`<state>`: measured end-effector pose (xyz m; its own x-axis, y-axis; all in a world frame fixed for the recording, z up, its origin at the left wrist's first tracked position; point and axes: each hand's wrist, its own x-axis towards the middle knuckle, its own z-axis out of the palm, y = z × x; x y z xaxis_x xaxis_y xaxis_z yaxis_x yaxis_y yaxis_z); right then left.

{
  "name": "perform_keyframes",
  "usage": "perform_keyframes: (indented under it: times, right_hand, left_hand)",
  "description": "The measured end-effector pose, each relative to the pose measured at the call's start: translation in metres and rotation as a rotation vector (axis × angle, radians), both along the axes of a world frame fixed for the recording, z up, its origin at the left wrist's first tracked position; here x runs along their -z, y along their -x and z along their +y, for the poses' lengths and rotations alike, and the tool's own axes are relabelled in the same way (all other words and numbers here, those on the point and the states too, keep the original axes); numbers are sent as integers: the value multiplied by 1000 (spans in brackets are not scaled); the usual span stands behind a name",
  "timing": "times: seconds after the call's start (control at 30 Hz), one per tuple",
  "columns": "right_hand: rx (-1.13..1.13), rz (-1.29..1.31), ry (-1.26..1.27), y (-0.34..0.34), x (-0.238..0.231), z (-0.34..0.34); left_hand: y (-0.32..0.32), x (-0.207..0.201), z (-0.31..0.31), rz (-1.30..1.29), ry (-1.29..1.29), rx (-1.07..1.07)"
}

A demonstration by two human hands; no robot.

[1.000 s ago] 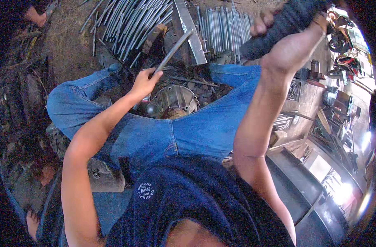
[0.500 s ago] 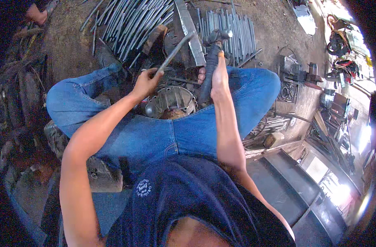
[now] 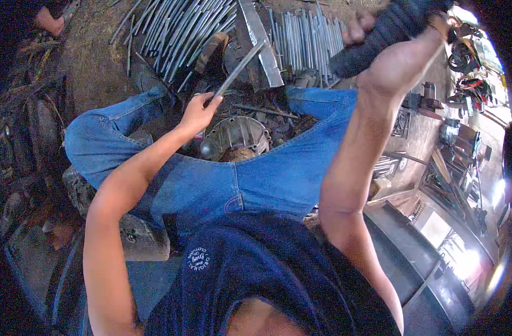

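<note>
My left hand [image 3: 201,113] is closed around a grey metal rod [image 3: 237,73]. The rod's far end rests on a long, flat-topped steel bar [image 3: 258,39] between my knees. High at the upper right, my right hand [image 3: 396,63] grips a hammer by its thick, black-wrapped handle [image 3: 386,35]. The hammer's head cannot be made out now, and this hand is slightly blurred. Below the rod, a round metal casing [image 3: 240,132] lies in front of my lap.
Many loose rods [image 3: 183,36] lie in a pile at the far left. A tidier row of rods [image 3: 303,45] is right of the steel bar. A bench vise [image 3: 427,99] stands at the right, with metal scraps beyond it. A bare foot [image 3: 49,22] shows at the upper left.
My right hand has swung the hammer up and to the right, away from beside the steel bar. My left hand and the rod have stayed almost in place.
</note>
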<state>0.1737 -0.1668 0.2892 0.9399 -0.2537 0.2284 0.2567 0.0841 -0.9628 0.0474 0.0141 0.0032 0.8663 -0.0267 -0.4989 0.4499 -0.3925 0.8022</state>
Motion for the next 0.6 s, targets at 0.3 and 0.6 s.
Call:
perform_keyframes:
  times: [0.3,0.6]
  right_hand:
    - [-178,1051,-204,45,205,-11]
    - [-164,1136,-146,79,194,-32]
  left_hand:
    - [6,5,4,17,155,-123]
    - [3,-4,-4,86,161,-108]
